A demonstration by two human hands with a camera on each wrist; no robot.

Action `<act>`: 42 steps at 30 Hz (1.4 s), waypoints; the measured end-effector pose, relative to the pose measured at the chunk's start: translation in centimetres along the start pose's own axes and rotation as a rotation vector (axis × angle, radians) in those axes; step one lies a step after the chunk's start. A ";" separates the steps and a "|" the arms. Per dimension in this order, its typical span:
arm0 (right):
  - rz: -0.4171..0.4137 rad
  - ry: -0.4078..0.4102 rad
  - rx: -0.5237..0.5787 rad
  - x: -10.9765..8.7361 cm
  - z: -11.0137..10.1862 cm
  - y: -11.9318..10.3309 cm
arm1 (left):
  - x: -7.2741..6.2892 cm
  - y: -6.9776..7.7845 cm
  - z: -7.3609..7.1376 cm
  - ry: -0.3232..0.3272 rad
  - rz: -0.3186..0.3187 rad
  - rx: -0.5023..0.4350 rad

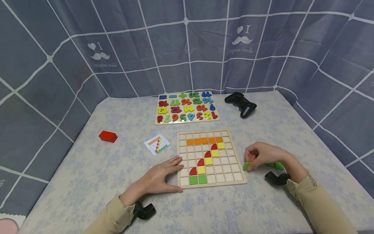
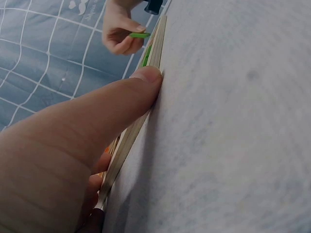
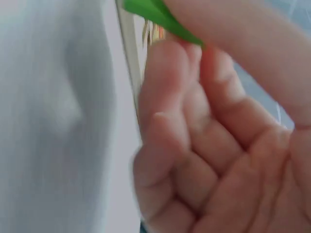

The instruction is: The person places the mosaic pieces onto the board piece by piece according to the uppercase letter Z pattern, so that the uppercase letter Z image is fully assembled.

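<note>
In the head view my left hand (image 1: 159, 177) rests at the left edge of a wooden grid board (image 1: 214, 185), fingers extended. Its thumb touches the board's side in the left wrist view. The board holds a row of orange squares (image 1: 204, 140), a diagonal of yellow squares (image 1: 208, 161) beside red quarter-circles (image 1: 200, 162), and two green squares (image 1: 202, 179) in the bottom row. Right of the board, my right hand (image 1: 264, 154) pinches a green tile (image 1: 245, 166) between thumb and fingers. More green pieces (image 1: 276, 165) lie under that wrist, partly hidden.
A pattern card (image 1: 156, 144) lies left of the board. Behind it is a number puzzle (image 1: 187, 109), with a black game controller (image 1: 241, 104) to its right. A red block (image 1: 108, 136) sits at the left. Patterned curtains (image 1: 187, 48) enclose the table.
</note>
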State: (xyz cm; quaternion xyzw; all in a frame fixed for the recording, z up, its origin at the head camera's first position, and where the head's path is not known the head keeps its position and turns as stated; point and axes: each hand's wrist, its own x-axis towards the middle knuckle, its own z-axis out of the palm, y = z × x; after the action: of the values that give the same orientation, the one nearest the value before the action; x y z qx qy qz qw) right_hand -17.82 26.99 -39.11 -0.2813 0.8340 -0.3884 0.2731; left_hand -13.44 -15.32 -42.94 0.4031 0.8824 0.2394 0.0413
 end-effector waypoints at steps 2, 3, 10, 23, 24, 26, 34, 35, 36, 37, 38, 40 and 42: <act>-0.032 0.017 0.011 0.6 0.8 -0.9 | 0.0 0.0 0.0 0.001 0.002 0.001; -0.049 0.027 0.014 1.0 1.3 -1.3 | 0.1 0.0 0.0 0.002 0.004 0.001; -0.084 0.080 -0.022 4.1 5.1 -4.1 | 0.1 0.0 0.0 0.003 0.001 -0.015; -0.119 0.107 -0.269 5.8 7.9 -6.3 | 0.2 0.0 0.1 -0.005 -0.003 -0.014; -0.121 0.124 -0.289 5.7 8.0 -6.3 | 0.2 0.0 0.1 -0.005 -0.003 -0.012; -0.109 0.147 -0.301 5.4 8.0 -6.1 | 0.2 0.0 0.1 -0.004 -0.003 -0.012; -0.083 0.109 -0.140 3.7 6.2 -4.3 | 0.0 0.1 0.1 -0.004 -0.005 -0.012; -0.093 0.099 -0.124 3.4 5.9 -4.0 | 0.0 0.1 0.1 -0.003 -0.004 -0.009; -0.103 0.091 -0.112 3.1 5.5 -3.8 | 0.0 0.0 0.1 -0.002 -0.003 -0.006; -0.107 0.087 -0.102 2.8 5.2 -3.5 | 0.1 0.0 0.1 -0.001 -0.002 -0.003; -0.110 0.084 -0.094 2.5 4.8 -3.3 | 0.1 0.0 0.1 -0.001 -0.001 -0.002; -0.105 0.088 -0.085 1.9 4.1 -2.9 | 0.1 0.0 0.1 -0.001 -0.001 0.000; -0.093 0.101 -0.076 1.3 3.4 -2.5 | 0.1 0.0 0.1 -0.003 0.000 0.000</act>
State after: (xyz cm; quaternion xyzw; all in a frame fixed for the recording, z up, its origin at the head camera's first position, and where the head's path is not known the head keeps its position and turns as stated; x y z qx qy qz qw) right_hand -15.80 23.07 -39.31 -0.3099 0.8468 -0.3825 0.2014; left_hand -13.49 -15.21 -42.98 0.4033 0.8823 0.2390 0.0425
